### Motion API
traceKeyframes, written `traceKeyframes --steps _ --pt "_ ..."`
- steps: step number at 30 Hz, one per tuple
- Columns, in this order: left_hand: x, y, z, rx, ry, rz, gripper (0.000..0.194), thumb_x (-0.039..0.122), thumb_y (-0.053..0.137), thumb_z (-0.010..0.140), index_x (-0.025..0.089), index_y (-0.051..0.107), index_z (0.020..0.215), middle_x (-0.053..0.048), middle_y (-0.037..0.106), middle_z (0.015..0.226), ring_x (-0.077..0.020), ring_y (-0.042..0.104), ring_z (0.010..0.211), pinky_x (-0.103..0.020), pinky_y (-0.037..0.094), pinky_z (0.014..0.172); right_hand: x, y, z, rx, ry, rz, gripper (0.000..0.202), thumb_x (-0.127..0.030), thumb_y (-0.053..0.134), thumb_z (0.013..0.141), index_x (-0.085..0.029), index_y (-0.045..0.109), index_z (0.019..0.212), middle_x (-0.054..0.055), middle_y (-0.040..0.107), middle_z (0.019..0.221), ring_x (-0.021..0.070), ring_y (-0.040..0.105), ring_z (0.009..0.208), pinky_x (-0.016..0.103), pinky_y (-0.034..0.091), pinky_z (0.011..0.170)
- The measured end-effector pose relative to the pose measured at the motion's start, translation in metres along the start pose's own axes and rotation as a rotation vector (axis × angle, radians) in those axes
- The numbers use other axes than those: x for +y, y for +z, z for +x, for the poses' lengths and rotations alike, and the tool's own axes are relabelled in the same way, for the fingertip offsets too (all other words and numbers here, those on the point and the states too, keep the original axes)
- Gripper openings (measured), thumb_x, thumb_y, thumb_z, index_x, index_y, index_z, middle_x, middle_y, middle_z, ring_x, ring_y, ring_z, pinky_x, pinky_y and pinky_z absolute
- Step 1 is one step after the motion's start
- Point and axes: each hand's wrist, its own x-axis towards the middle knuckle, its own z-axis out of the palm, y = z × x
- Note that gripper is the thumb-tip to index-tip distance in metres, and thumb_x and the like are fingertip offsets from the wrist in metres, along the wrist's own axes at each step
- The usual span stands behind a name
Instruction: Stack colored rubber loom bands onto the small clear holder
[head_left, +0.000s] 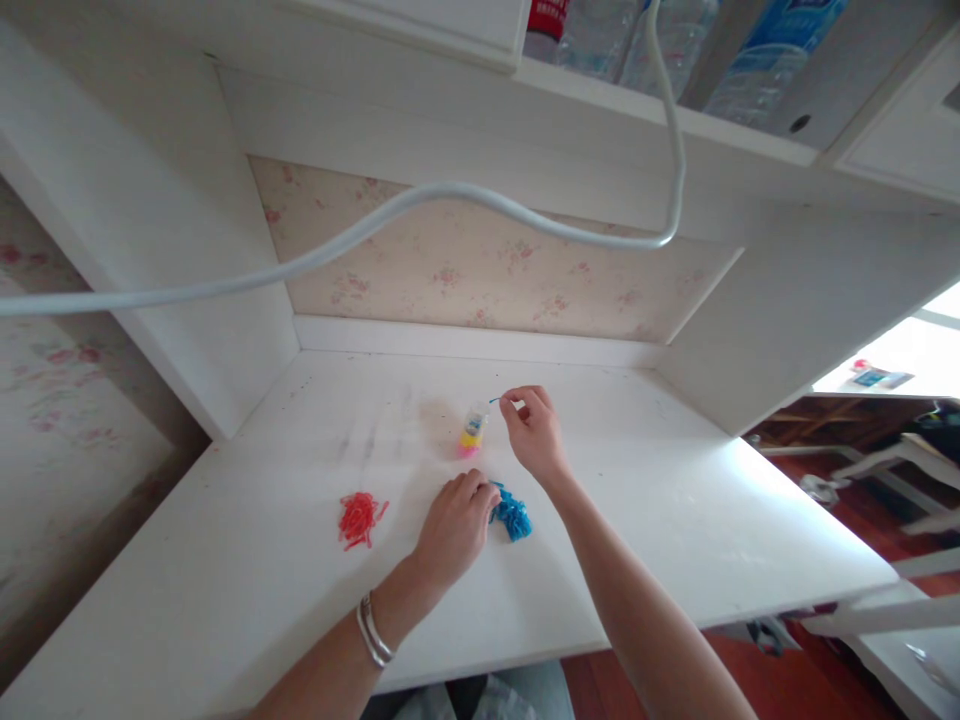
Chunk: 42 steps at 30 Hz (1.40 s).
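My right hand is raised above the desk, thumb and forefinger pinching a thin blue rubber band that points left. Just below and left of that band stands a small clear bottle, with pink at its bottom, yellow above and some blue higher up. My left hand, a silver bangle on its wrist, has its fingers closed at the left edge of a pile of blue rubber bands; its fingertips hide part of the pile. A loose heap of red rubber bands lies farther left.
The white desk has upright side panels and a floral back wall. A thick white cable hangs across the view above the hands. Plastic bottles stand on the shelf overhead. White chair parts are at the lower right.
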Motion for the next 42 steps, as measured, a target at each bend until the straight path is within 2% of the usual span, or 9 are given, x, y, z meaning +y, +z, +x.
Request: traceKeyframes --steps 5,10,15,18,21,24,30,34,42 --pt "-0.004 0.001 0.002 0.046 -0.021 -0.06 0.016 0.022 0.042 0.094 0.019 0.057 0.089 -0.003 0.055 0.089 -0.0165 0.053 0.082 -0.032 0.046 0.077 0.005 0.01 0.003 -0.093 -0.012 -0.046 0.018 -0.031 0.051 0.085 -0.02 0.065 0.083 0.003 0.06 0.093 0.0083 0.049 0.058 0.025 0.043 0.062" --pt "-0.004 0.001 0.001 0.05 -0.029 -0.081 0.018 0.024 0.041 0.095 0.021 0.058 0.09 -0.003 0.055 0.088 -0.0167 0.053 0.082 -0.033 0.046 0.077 0.006 0.006 0.002 -0.138 -0.036 -0.053 0.02 -0.031 0.051 0.086 -0.021 0.069 0.084 0.002 0.061 0.09 0.0088 0.05 0.06 0.024 0.042 0.06" --pt "-0.004 -0.002 0.002 0.072 -0.048 -0.116 0.021 0.025 0.037 0.096 0.021 0.057 0.092 -0.003 0.056 0.09 -0.0167 0.054 0.084 -0.032 0.046 0.077 0.04 -0.004 -0.015 -0.082 0.056 0.02 0.022 -0.035 0.054 0.085 -0.021 0.069 0.084 0.002 0.062 0.088 0.0098 0.049 0.06 0.025 0.041 0.059" --pt "-0.004 -0.002 0.004 0.083 -0.065 -0.123 0.021 0.026 0.036 0.096 0.02 0.056 0.093 -0.003 0.057 0.09 -0.0171 0.055 0.086 -0.032 0.047 0.078 0.074 -0.003 -0.036 -0.203 0.135 0.119 0.02 -0.034 0.057 0.082 -0.02 0.07 0.08 0.003 0.063 0.081 0.0133 0.053 0.068 0.026 0.042 0.062" --pt "-0.004 -0.001 0.005 0.099 -0.079 -0.107 0.02 0.026 0.037 0.096 0.02 0.056 0.091 -0.003 0.056 0.089 -0.0171 0.056 0.085 -0.033 0.047 0.078 0.097 -0.001 -0.054 -0.358 0.132 0.154 0.017 -0.029 0.058 0.079 -0.02 0.073 0.081 0.004 0.061 0.082 0.015 0.055 0.075 0.027 0.043 0.067" --pt "-0.006 -0.003 0.007 0.123 -0.108 -0.132 0.019 0.025 0.039 0.096 0.019 0.056 0.091 -0.004 0.056 0.088 -0.0165 0.055 0.085 -0.032 0.047 0.079 0.104 -0.003 -0.062 -0.456 0.097 0.14 0.022 -0.021 0.055 0.079 -0.023 0.075 0.088 0.004 0.058 0.091 0.0152 0.056 0.083 0.028 0.044 0.074" --pt "-0.011 -0.011 0.014 0.262 -0.176 -0.276 0.016 0.025 0.043 0.094 0.02 0.059 0.094 -0.004 0.057 0.09 -0.0145 0.056 0.085 -0.027 0.047 0.079 0.099 -0.009 -0.063 -0.617 0.004 0.023 0.033 -0.014 0.051 0.08 -0.031 0.073 0.097 0.002 0.058 0.097 0.0128 0.056 0.082 0.025 0.044 0.075" --pt "-0.009 -0.024 0.031 0.366 -0.263 -0.311 0.018 0.027 0.046 0.093 0.02 0.062 0.093 -0.004 0.059 0.091 -0.0135 0.056 0.081 -0.025 0.047 0.073 0.1 -0.008 -0.064 -0.623 -0.089 -0.074 0.038 -0.011 0.049 0.079 -0.035 0.073 0.098 0.001 0.06 0.098 0.0141 0.056 0.088 0.026 0.043 0.08" --pt "-0.014 -0.049 0.094 0.457 -0.239 -0.184 0.022 0.031 0.046 0.092 0.019 0.065 0.092 -0.004 0.06 0.089 -0.0133 0.056 0.077 -0.025 0.046 0.073 0.098 -0.012 -0.062 -0.606 -0.037 -0.055 0.028 -0.012 0.05 0.076 -0.028 0.072 0.085 0.0 0.061 0.097 0.0142 0.057 0.089 0.025 0.044 0.078"
